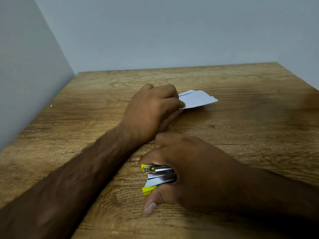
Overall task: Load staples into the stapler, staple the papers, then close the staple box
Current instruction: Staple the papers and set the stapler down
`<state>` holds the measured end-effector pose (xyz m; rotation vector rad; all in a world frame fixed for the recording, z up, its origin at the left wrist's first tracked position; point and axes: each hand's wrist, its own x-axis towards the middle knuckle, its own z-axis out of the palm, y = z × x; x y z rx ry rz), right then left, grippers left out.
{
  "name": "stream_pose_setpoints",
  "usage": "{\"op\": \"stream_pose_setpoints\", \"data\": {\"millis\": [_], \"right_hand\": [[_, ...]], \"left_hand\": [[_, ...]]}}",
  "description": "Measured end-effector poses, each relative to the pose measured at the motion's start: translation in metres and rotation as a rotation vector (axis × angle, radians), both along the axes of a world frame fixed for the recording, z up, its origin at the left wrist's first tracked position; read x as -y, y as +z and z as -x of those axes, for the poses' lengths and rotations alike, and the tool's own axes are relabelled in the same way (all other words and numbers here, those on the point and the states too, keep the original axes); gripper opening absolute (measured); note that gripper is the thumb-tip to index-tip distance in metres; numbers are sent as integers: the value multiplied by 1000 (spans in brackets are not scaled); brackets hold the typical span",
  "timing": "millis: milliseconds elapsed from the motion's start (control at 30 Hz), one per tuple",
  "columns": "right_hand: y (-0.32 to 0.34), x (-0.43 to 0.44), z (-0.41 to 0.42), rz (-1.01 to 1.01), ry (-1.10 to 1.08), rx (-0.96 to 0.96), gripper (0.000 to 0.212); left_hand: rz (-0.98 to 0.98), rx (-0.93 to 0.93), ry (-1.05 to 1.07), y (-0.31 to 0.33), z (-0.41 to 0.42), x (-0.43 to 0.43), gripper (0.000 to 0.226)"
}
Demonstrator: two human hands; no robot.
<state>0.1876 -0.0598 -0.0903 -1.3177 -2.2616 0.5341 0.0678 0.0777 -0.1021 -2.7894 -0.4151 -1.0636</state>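
Note:
A small stapler [158, 177] with yellow ends and a shiny metal body lies sideways in my right hand [186, 171], near the table's front. Its jaws point left and stand a little apart. My right fingers wrap over its top and the thumb lies under it. Farther back, my left hand [151, 111] is curled with its fingers closed on the left end of some white papers [198, 100], which lie on the wooden table [250, 118]. The staple box is not in view.
The table stands in a corner, with a grey wall [25, 75] along its left edge and another behind it. A tiny white speck [51, 105] lies near the left edge. My left forearm crosses the table from the lower left.

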Motion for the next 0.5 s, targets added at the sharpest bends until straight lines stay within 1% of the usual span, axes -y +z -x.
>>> {"op": "stream_pose_setpoints", "data": {"millis": [100, 167, 200, 233, 267, 300, 333, 367, 433, 500], "right_hand": [[-3, -2, 0, -59, -2, 28, 48], [1, 0, 3, -99, 22, 105, 36], [2, 1, 4, -120, 26, 121, 34], [5, 0, 3, -128, -2, 109, 37], [8, -2, -1, -137, -42, 42, 37], [11, -6, -7, -160, -93, -31, 33], [13, -10, -15, -206, -146, -93, 26], [15, -14, -23, -278, -207, -116, 20], [16, -23, -42, -413, -332, -113, 13], [14, -31, -61, -453, -428, -51, 19]], "left_hand": [[44, -19, 5, -2, 1, -1, 12], [59, -40, 17, -1, 2, 1, 13], [74, -54, 21, 0, 2, 1, 15], [90, -73, 22, 1, 4, 0, 19], [103, -98, 21, 2, 5, 0, 24], [110, -124, 16, 4, 6, 0, 29], [112, -142, 12, 3, 7, 0, 31], [112, -145, 9, 3, 7, 0, 30], [115, -120, 17, 1, 7, 0, 24], [125, -104, 21, -1, 5, 0, 14]]}}
